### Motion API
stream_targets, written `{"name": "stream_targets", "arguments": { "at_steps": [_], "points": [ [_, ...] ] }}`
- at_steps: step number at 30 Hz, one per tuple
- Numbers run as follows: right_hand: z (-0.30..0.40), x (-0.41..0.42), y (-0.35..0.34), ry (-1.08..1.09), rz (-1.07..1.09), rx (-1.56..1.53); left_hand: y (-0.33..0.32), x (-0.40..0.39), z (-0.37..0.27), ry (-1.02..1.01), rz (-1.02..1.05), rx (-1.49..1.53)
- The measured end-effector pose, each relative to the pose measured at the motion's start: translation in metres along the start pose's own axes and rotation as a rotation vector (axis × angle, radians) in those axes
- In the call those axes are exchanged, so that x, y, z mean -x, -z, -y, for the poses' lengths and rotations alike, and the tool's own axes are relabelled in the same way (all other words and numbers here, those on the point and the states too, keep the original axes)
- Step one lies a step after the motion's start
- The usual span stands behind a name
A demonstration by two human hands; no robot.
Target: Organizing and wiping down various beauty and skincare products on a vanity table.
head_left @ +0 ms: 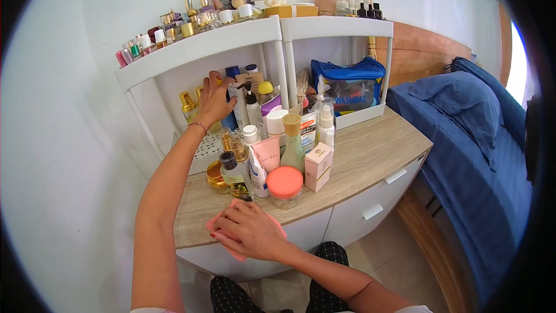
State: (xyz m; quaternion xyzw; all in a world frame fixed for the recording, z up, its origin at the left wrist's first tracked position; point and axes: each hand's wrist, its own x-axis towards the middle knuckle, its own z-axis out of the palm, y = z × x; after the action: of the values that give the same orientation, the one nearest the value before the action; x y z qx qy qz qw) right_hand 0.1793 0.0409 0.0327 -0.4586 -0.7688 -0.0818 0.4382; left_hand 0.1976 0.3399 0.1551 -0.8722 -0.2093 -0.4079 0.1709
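My left hand [214, 98] reaches onto the lower tier of the left white shelf, among bottles, beside a blue bottle and a white tube [238, 104]. Its fingertips are partly hidden, so a hold cannot be told. My right hand [249, 229] lies on a folded pink cloth [278, 225] at the dresser's front edge. Just behind that cloth stand a black-capped bottle [235, 176], a gold-lidded jar [216, 175] and a clear jar with a coral lid [284, 182]. Behind these are a pink tube [267, 154], a green bottle with a tan cap [292, 143] and a pale pink box [318, 167].
Perfume bottles [187, 29] crowd the upper shelf, with a yellow box [291, 11] and a pump bottle [325, 2] farther right. A blue wash bag [349, 82] sits on the right shelf's lower tier. The wooden dresser top [378, 139] extends right, towards a blue-covered bed [460, 130].
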Motion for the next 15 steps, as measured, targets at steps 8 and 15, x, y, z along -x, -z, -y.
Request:
{"name": "stream_targets", "arguments": {
  "at_steps": [8,15],
  "points": [
    [-0.004,0.003,-0.003,0.005,-0.026,-0.002,0.029,0.007,-0.003,-0.050,0.102,-0.020],
    [-0.002,0.005,0.001,0.038,0.035,0.001,0.051,0.032,0.005,0.195,0.238,0.265]
  ]
}}
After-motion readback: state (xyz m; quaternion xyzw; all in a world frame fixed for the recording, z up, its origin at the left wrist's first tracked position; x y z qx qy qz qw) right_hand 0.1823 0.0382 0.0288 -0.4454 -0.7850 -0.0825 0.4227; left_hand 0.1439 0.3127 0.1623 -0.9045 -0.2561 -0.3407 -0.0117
